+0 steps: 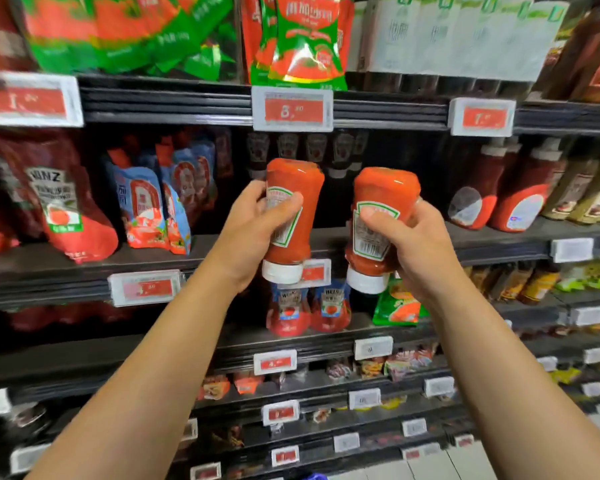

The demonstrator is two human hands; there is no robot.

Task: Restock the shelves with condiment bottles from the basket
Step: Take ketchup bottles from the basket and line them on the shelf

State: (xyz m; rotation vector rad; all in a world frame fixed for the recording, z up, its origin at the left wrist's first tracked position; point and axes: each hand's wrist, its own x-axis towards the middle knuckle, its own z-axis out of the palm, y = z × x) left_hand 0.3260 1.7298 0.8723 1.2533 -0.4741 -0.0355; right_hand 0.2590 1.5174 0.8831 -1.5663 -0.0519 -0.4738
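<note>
A person is facing store shelves, holding two ketchup bottles cap-down, both full of red sauce. The left hand (257, 233) is gripping the left bottle (291, 216) around its label. The right hand (413, 247) is wrapping around the right bottle (378, 223), thumb on the label. Both bottles are hovering in front of the middle shelf (201, 247), near a dark gap behind them. Left of the hands, ketchup pouches (153, 209) are standing. Right of the hands, more bottles (499, 199) are sitting on the shelf. Price tags (291, 109) are hanging above.
</note>
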